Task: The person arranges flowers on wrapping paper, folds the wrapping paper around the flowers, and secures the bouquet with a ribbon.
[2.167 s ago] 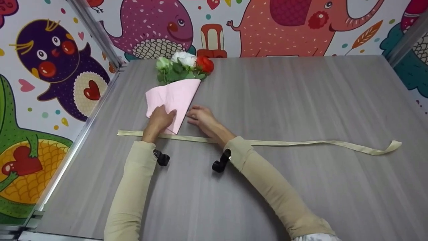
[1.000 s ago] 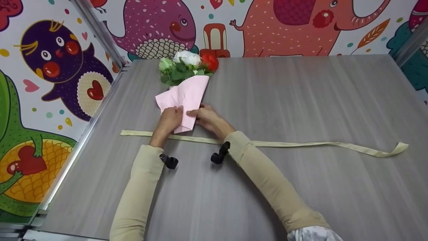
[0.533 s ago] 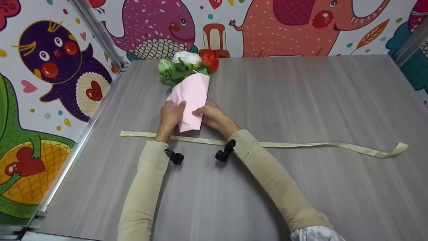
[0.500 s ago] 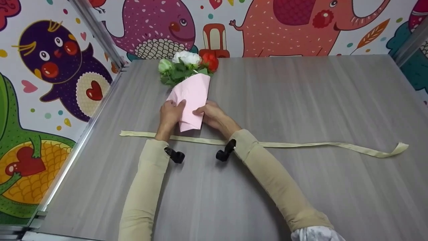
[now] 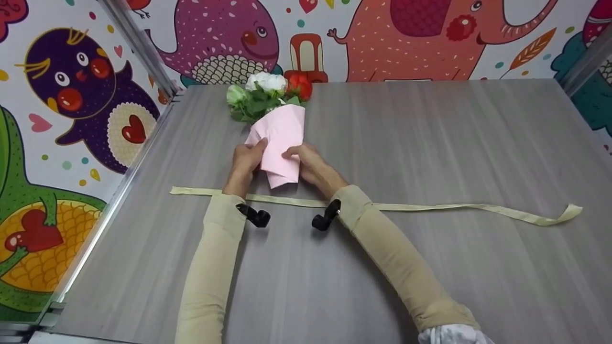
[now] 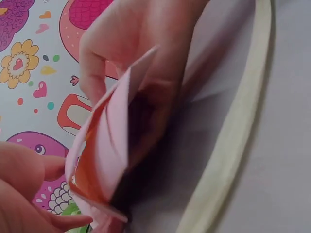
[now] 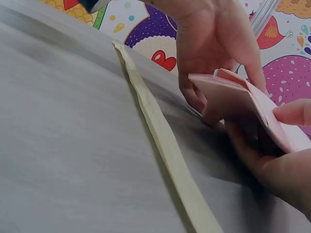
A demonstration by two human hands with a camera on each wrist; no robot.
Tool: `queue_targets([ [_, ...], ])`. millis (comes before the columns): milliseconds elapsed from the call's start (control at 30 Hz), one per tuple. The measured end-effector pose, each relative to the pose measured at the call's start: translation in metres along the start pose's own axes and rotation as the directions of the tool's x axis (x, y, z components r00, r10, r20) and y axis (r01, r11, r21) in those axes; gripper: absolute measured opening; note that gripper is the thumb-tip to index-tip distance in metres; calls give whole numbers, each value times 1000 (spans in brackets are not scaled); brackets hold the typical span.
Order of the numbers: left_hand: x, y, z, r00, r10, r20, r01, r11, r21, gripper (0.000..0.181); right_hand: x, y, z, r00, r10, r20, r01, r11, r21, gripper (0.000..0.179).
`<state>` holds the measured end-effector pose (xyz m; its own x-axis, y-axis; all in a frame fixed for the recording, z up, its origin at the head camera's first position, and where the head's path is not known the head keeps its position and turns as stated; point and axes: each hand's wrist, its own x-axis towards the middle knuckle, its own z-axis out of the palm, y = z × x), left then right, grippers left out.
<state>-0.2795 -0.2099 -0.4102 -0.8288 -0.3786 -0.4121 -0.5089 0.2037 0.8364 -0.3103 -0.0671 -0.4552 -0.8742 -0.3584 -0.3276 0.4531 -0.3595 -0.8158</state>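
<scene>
A bouquet of a white, a red and a pale green flower (image 5: 265, 85) with green leaves lies toward the back of the table. Pink wrapping paper (image 5: 282, 138) forms a cone around its stems, which are hidden. My left hand (image 5: 245, 162) grips the paper's left side, thumb on top. On the other side my right hand (image 5: 313, 165) holds the paper, thumb on top and fingers beneath. The left wrist view looks into the open lower end of the wrapping paper (image 6: 114, 131), with its folded layers. A cream ribbon (image 5: 430, 207) stretches across the table below the bouquet, passing near both wrists.
The grey wood-grain table (image 5: 406, 143) meets a wall with cartoon animals at the back. A metal rail (image 5: 110, 210) runs along its left edge. A black wrist camera (image 5: 256, 216) hangs from the left sleeve, another black camera (image 5: 326, 216) from the right.
Both hands have closed in on the wrapping paper, its left side drawn inward into a narrower cone. Its lower end has shifted right. The right hand, earlier beside the paper, now grips it.
</scene>
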Motion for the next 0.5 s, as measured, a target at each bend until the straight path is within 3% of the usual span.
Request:
queue_targets([
  [100,2,0,1,999,-28,19,29,998,-58,60,0,0,-2,1000,0,-1,0,1000,3,13],
  [200,2,1,1,998,-52,44,58,985,-164,44,-1,-3,-5,1000,5,-22,-5,1000,-12,12],
  [333,0,3,4,998,-43,56,55,971,-233,31,-2,-7,-8,999,26,-45,-27,999,-23,17],
  [433,1,3,9,998,-33,50,44,969,-245,42,-2,-7,-9,999,27,-31,-28,999,-22,16],
  [500,4,2,11,998,-41,56,55,954,-294,49,-2,-7,-10,1000,28,-14,-29,999,-33,15],
])
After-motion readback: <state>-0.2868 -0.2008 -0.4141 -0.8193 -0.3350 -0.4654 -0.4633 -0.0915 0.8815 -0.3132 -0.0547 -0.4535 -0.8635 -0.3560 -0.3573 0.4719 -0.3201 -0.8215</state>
